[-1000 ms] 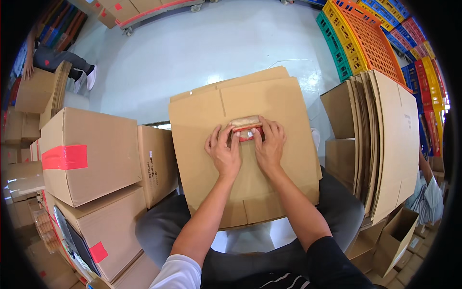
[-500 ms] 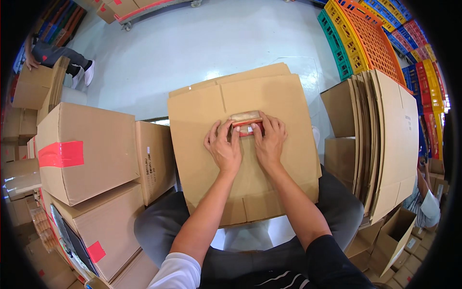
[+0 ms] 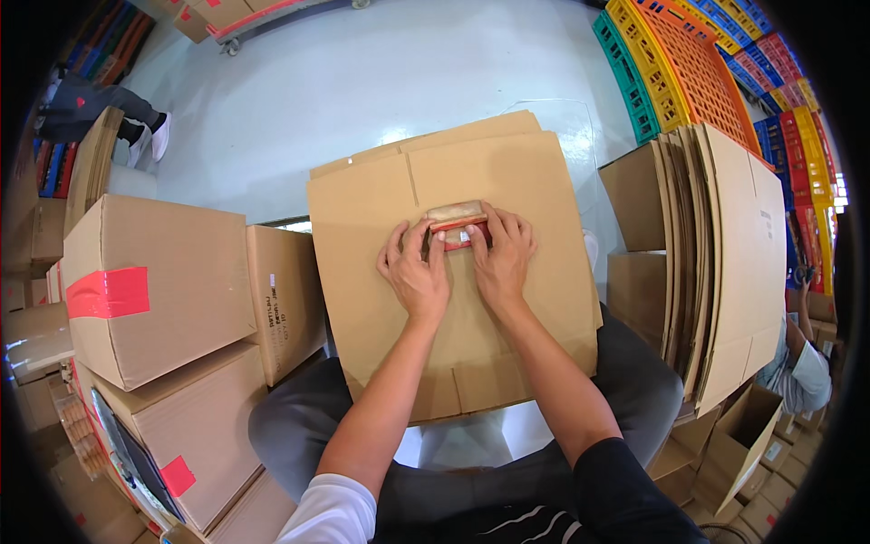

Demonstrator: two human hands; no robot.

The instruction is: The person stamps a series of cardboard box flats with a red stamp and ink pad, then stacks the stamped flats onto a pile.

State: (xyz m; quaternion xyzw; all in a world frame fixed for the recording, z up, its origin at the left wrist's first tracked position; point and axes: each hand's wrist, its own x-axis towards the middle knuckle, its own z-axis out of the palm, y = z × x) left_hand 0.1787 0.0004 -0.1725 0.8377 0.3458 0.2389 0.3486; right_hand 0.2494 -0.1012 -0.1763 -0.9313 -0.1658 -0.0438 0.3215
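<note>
A small rectangular block point(image 3: 456, 212) with a pale wood-coloured top and red edges is held between my two hands over a stack of flat cardboard point(image 3: 381, 290) on my lap. My left hand point(image 3: 419, 274) is closed on its left end, fingers bent and thumb at the near side. From the right, my right hand point(image 3: 504, 261) grips the other end the same way. A small white patch shows on the near side, between the thumbs. The underside is hidden, and I cannot tell whether it touches the cardboard.
Closed cartons point(image 3: 163, 281) with red tape stand at my left. Folded cardboard sheets point(image 3: 739, 263) lean upright at my right, with plastic crates point(image 3: 698, 77) beyond. An open carton point(image 3: 739, 444) sits lower right. Another person point(image 3: 109, 109) is at the far left; another is at the right.
The view has shifted slightly. Both my hands keep their grip on the block with little visible movement. At the far left, the person's hand and a nearby carton are no longer visible.
</note>
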